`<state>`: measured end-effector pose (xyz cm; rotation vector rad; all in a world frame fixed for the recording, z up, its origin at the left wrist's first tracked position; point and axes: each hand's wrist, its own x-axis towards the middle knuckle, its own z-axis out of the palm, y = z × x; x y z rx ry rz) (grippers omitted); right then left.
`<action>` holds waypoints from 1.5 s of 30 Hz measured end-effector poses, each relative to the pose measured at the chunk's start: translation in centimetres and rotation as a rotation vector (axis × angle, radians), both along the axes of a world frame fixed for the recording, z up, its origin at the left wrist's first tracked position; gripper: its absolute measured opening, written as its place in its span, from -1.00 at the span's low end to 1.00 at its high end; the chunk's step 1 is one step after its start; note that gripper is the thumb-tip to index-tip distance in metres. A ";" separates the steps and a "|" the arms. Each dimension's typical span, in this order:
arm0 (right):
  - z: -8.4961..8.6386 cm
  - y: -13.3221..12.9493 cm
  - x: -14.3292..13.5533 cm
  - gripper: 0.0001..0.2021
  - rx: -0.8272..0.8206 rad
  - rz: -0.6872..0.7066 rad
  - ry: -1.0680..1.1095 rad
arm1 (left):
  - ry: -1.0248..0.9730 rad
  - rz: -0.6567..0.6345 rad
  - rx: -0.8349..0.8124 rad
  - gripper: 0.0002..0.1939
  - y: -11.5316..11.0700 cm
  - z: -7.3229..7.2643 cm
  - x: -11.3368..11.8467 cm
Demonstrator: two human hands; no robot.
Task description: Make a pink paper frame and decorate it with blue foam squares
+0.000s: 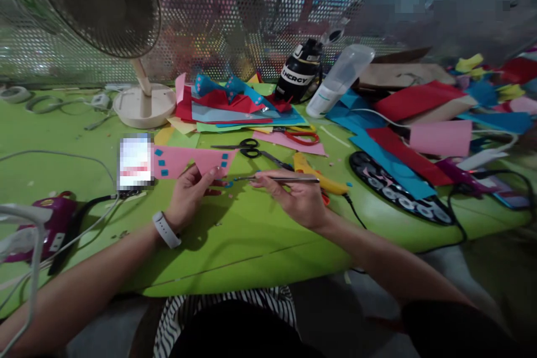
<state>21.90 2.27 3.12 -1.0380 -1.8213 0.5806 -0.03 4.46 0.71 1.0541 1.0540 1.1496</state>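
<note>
My left hand is closed on the lower edge of a pink paper piece, which bears small blue squares near both ends. My right hand grips slim metal tweezers that point left. Close to their tip, beside my left fingertips, is a small blue piece; whether the tip touches it is too small to tell. Just behind my right hand lie a yellow glue gun and black-handled scissors.
A fan stands at the back left, near a lit phone. Behind are stacked coloured papers, a black bottle and a clear bottle. A black palette and paper strips lie right.
</note>
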 end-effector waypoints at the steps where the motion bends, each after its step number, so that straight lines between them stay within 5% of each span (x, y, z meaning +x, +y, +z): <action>1: 0.4 -0.2 -0.3 -0.81 0.029 0.013 -0.016 | 0.001 -0.009 -0.012 -0.64 -0.1 0.1 0.1; 6: 1.5 -0.3 -1.6 -0.82 0.152 0.035 -0.122 | 0.007 -0.040 -0.019 -0.66 -0.2 0.1 0.1; 20: 0.5 0.2 -2.0 -0.82 0.198 0.059 -0.163 | -0.041 -0.060 -0.040 -0.69 -0.4 0.1 0.1; 29: -0.1 0.3 -2.0 -0.78 0.372 0.100 -0.158 | -0.004 -0.074 0.020 -0.73 -0.3 -0.1 0.0; 45: -0.3 0.6 -1.8 -0.83 0.318 0.059 -0.088 | -0.062 -0.061 0.018 -0.68 -0.3 -0.3 -0.1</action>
